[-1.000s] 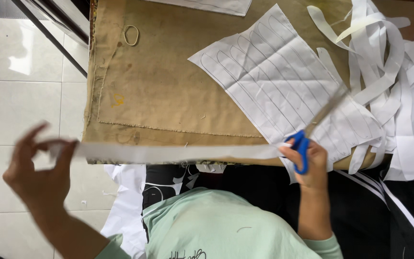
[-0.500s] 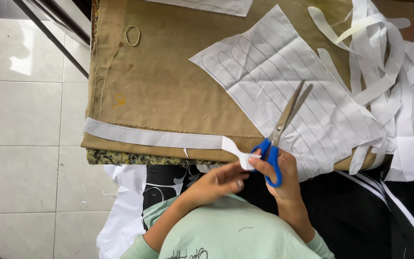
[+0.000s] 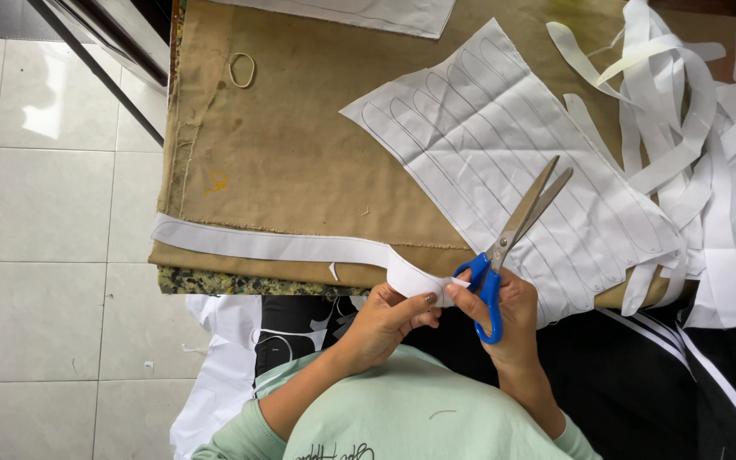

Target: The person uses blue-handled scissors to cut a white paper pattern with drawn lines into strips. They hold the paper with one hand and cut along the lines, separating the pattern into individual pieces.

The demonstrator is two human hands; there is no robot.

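Left hand pinches a white fabric strip end while right hand grips blue-handled scissors, blades seemingly nearly closed; keeping the strip taut should help a clean trim.

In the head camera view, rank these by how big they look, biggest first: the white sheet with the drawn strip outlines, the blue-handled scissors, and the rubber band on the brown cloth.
1. White sheet with drawn strip outlines, by far the largest.
2. Blue-handled scissors, in the right hand.
3. Rubber band, clearly the smallest.
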